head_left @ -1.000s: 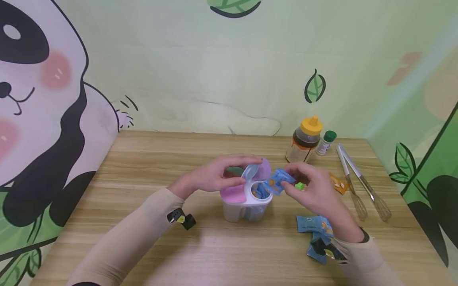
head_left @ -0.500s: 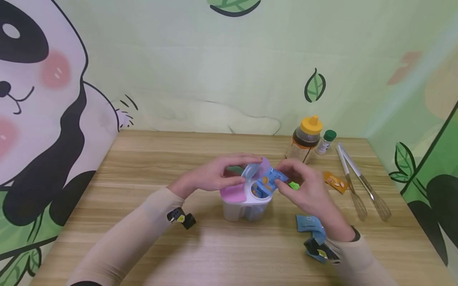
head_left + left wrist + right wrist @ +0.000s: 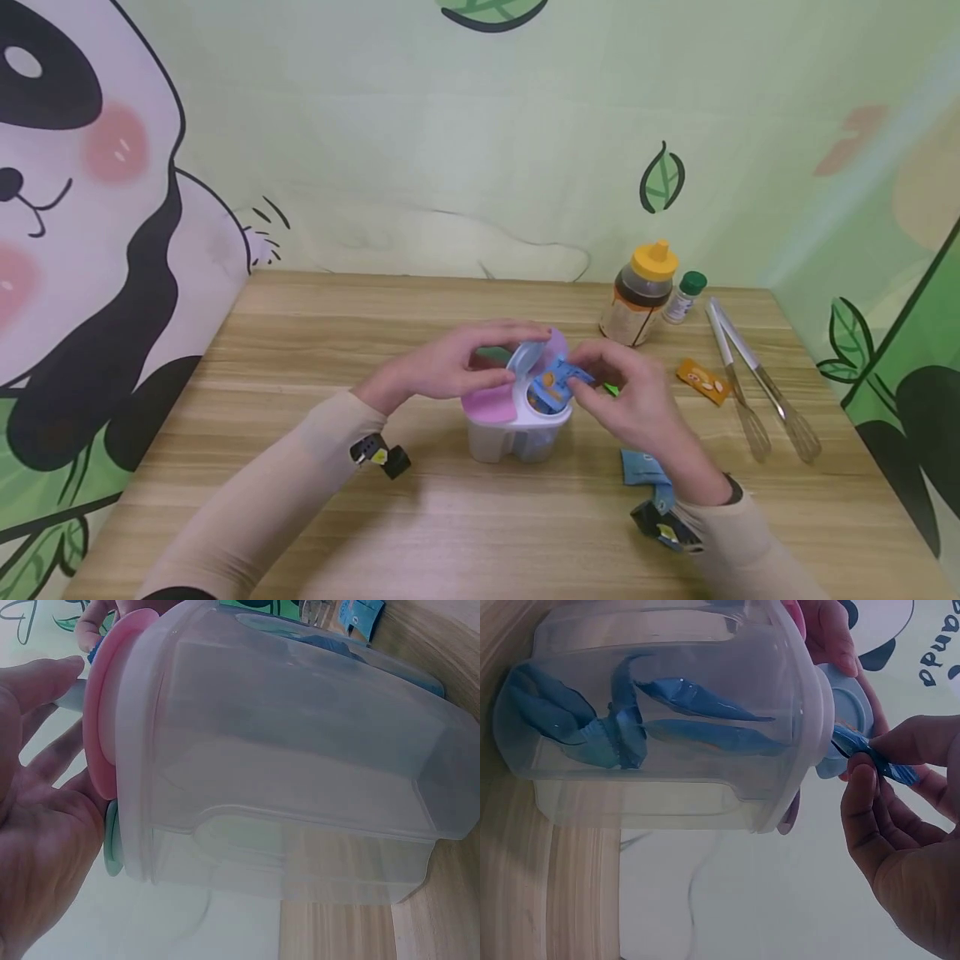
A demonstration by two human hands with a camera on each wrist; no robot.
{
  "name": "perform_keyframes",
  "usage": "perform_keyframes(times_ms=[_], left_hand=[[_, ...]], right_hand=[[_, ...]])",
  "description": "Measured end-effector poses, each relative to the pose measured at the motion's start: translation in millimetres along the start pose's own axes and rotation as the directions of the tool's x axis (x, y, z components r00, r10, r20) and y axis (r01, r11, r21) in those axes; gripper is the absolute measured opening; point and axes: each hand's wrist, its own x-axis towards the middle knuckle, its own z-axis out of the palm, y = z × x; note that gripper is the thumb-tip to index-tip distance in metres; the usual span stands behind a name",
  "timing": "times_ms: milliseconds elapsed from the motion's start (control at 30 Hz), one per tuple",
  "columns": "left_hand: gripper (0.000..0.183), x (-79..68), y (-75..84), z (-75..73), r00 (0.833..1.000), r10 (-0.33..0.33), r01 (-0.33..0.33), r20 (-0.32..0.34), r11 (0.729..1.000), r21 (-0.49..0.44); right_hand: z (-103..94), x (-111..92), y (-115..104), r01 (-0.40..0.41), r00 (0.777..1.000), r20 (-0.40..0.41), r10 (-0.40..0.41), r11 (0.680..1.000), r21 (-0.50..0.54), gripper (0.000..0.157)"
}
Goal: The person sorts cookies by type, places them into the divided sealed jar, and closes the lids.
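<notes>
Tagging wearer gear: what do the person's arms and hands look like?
Long beige sleeves; left hand and right hand bare, no gloves. Small black, boxy left wrist unit and right wrist unit, each with a yellowish patch. Black right wrist band; black left arm band at the bottom edge. No cables visible.

Between the fingers of the right hand (image 3: 636, 402), the crinkled, glossy blue packet (image 3: 552, 385) bears an orange patch. By the fingers of the left hand (image 3: 448, 363), a white-rimmed, clear plastic box (image 3: 487, 443) wears rounded lids (image 3: 489, 407) in 4 colours: pink, pale blue, mint green, lilac. Beyond the right fingers, the round, yellow-capped plastic bottle (image 3: 636, 307) has an orange-and-cream label.
</notes>
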Motion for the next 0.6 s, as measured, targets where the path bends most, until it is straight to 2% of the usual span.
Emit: perform_keyframes(times_ms=[333, 600], left_hand=[[0.053, 0.1, 1.9, -0.9, 1.0, 0.01, -0.01, -0.005, 1.0, -0.001], [0.053, 0.3, 0.9, -0.3, 1.0, 0.012, -0.012, -0.001, 1.0, -0.002]], right_hand=[[2.3, -0.4, -0.3, 0.018, 1.0, -0.006, -0.018, 1.0, -0.004, 0.023], [3.7, -1.2, 0.7, -0.006, 0.999, 0.048, 0.006, 1.0, 0.009, 0.021]])
